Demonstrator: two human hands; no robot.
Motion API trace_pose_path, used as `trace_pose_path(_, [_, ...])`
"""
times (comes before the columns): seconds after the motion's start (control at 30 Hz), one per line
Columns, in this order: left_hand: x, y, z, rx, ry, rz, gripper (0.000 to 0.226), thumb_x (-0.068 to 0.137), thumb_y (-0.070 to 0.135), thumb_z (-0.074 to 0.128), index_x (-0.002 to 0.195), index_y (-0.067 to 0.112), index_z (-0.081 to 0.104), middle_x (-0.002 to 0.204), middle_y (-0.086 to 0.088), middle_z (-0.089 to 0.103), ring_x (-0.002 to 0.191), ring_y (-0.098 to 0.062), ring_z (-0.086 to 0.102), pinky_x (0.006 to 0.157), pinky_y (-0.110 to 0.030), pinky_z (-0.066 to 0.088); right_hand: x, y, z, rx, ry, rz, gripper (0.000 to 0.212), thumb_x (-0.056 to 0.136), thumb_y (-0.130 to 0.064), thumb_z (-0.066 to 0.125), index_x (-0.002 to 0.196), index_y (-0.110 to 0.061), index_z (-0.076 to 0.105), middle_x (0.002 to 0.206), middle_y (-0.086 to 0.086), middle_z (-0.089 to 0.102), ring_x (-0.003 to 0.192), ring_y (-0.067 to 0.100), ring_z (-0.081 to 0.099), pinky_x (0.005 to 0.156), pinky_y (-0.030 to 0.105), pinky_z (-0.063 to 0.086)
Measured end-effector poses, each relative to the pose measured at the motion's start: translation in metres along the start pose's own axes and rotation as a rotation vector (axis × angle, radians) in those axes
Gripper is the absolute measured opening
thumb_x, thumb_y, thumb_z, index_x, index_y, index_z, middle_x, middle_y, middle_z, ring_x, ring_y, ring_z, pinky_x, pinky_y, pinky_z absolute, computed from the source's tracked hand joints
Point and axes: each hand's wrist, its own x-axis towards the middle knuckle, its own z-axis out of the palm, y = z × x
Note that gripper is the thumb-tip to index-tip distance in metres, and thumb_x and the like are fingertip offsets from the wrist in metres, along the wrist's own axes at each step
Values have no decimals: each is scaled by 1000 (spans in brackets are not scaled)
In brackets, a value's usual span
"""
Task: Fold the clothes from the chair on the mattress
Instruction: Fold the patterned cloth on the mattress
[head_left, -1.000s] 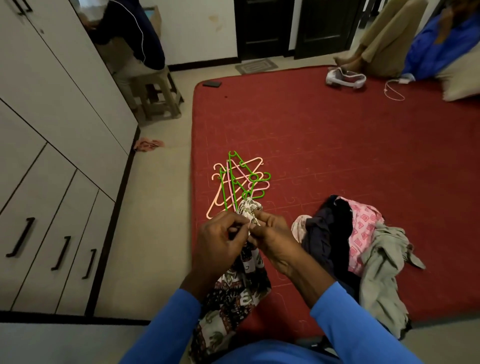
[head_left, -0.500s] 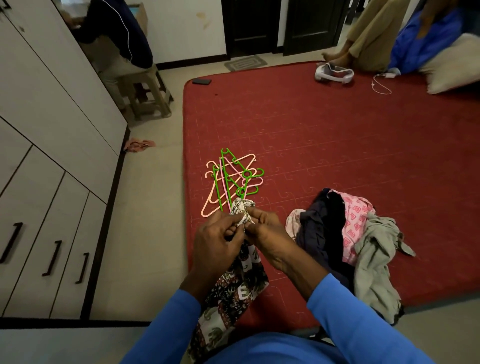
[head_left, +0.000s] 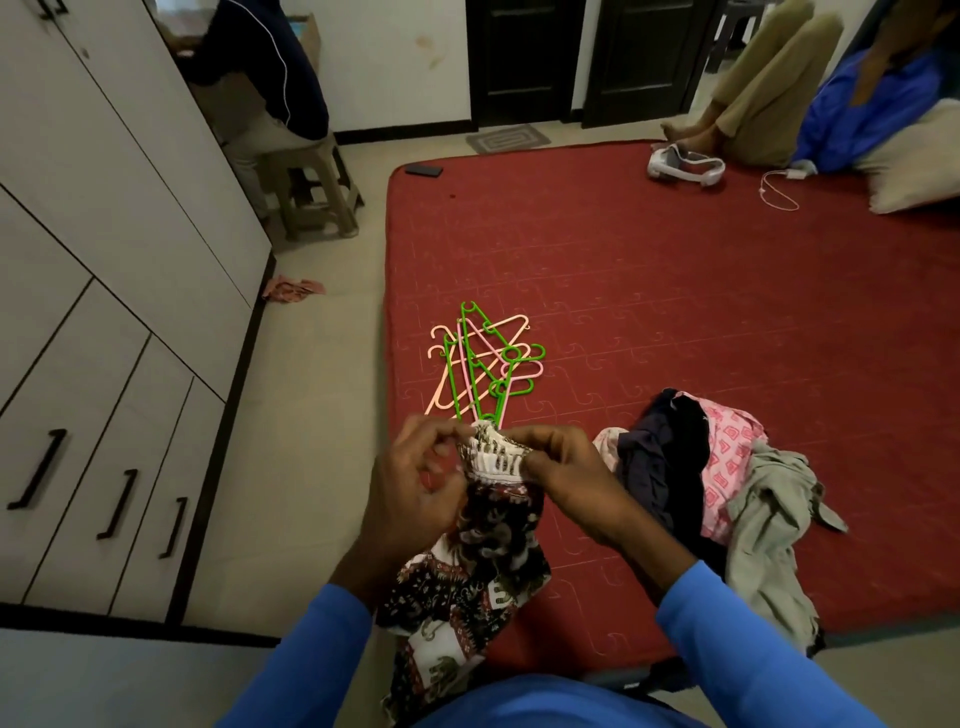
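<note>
We see a dark red, black and white printed cotton garment (head_left: 467, 571) held up in front of a person in blue sleeves, over the near left edge of a red mattress (head_left: 675, 291). Its gathered white elastic waistband (head_left: 493, 454) is at the top, and the rest hangs down towards the person's body.

The left hand (head_left: 415, 483) pinches the waistband's left end and the right hand (head_left: 566, 478) pinches its right end. Each grip is closed tight on the fabric, with fingers and thumb curled round it, and the two hands are close together.

Just right of the hands, a loose pile of clothes (head_left: 717, 483) lies on the mattress: a dark navy piece, a pink patterned piece and a grey-green piece, overlapping. Just beyond the hands lies a tangle of green and pale pink plastic hangers (head_left: 483, 364).

Farther off on the mattress we see a black phone (head_left: 423, 170) at the far left corner, a white headset (head_left: 685, 169), a white cable (head_left: 776, 192) and a beige pillow (head_left: 914, 171). A white wardrobe with black handles (head_left: 104, 260) fills the left side. A person sits on a beige plastic stool (head_left: 311, 192) beside it, and another sits at the far right.
</note>
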Motion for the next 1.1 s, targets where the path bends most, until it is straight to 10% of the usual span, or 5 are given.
trace_pose_path(0.17, [18, -6, -32, 122, -481, 9, 86, 80, 27, 79, 153, 42, 37, 159, 15, 39, 146, -8, 40, 115, -39, 39, 2, -16, 9, -190, -37, -199, 44, 95, 13, 37, 111, -8, 72, 58, 1, 53, 47, 19, 37, 49, 26, 30])
trace_pose_path(0.37, [35, 6, -54, -48, -349, 5, 15, 91, 25, 80, 106, 22, 77, 91, 11, 76, 81, -6, 71, 69, -29, 55, 8, -46, 3, -563, 104, -473, 35, 87, -4, 40, 104, -14, 69, 93, -11, 63, 84, -1, 57, 70, 20, 41])
trace_pose_path(0.67, [58, 28, -74, 78, -90, 101, 28, 89, 51, 74, 91, 23, 76, 71, -7, 71, 62, -28, 66, 55, -46, 51, 14, -63, 12, -1267, 589, -521, 25, 88, -10, 65, 113, -15, 65, 105, 4, 64, 94, 24, 52, 78, 36, 33])
trace_pose_path(0.9, [61, 56, -75, 221, -78, 146, 10, 87, 31, 80, 85, 34, 70, 65, 19, 64, 60, 4, 59, 54, -16, 37, -10, -91, 46, -484, 84, -433, 77, 86, -6, 64, 155, -26, 39, 152, 0, 46, 96, 11, 62, 70, 18, 48])
trace_pose_path(1.1, [49, 69, -69, 125, -55, 155, 24, 88, 32, 78, 110, 26, 70, 94, 11, 75, 82, -5, 71, 72, -36, 59, -3, -105, 36, -441, 44, -431, 33, 90, 7, 60, 115, -14, 65, 97, 10, 71, 75, 26, 75, 63, 48, 63])
